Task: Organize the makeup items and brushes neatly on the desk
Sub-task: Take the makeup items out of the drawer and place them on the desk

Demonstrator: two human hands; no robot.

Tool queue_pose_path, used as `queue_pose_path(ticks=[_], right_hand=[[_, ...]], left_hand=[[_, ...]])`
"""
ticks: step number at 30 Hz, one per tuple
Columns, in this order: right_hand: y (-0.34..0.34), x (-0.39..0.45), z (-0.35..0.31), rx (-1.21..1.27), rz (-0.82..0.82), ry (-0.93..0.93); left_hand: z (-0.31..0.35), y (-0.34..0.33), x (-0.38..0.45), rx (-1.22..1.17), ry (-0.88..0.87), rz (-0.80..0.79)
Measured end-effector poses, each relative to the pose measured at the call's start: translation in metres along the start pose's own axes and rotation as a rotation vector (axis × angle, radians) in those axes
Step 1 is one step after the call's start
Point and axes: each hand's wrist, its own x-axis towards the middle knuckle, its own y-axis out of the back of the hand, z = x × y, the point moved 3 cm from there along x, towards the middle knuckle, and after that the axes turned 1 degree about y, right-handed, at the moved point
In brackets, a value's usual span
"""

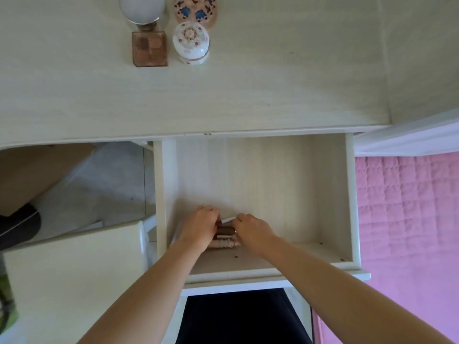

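Soft even daylight — slight blur, wide-angle edge distortion.

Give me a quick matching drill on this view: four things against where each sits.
Things:
1. square amber glass perfume bottle
2. round white floral porcelain jar
3. dark brown cylindrical makeup tube
4. pink quilted bedcover

Places:
A. right of the open drawer
B. between both hands, inside the drawer
C. desktop, left of the jar
D. desktop, right of the bottle

Pairs: 1-C, 2-D, 3-B, 4-A

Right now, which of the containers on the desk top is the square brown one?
The brown glass bottle, at the left of the cluster. Its body is square and amber-brown; the domed white jar right of it and the pink patterned box behind are pale.
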Motion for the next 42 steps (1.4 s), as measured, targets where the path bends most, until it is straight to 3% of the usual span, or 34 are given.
queue_pose_path(ticks=[13,22,28,37,42], right_hand=[[-0.011,0.006,0.009,0.010,0.079,-0.059],[0.000,-0.009,0.028,0.534,0.007,-0.207],[-0.001,-0.013,0.022,0.400,-0.001,-0.171],[-0.017,-0.010,-0.001,0.406,-0.164,-0.110],[-0.019,-0.008,-0.003,0.435,-0.166,-0.129]], left_hand=[[-0.005,-0.001,0.007,-0.005,0.008,-0.024],[-0.013,0.007,0.007,-0.211,0.116,-0.078],[-0.016,0.002,0.002,-0.273,0.207,-0.113],[-0.010,-0.013,-0.001,0.031,0.173,-0.244],[-0.007,-0.016,-0.003,0.194,0.080,-0.186]])
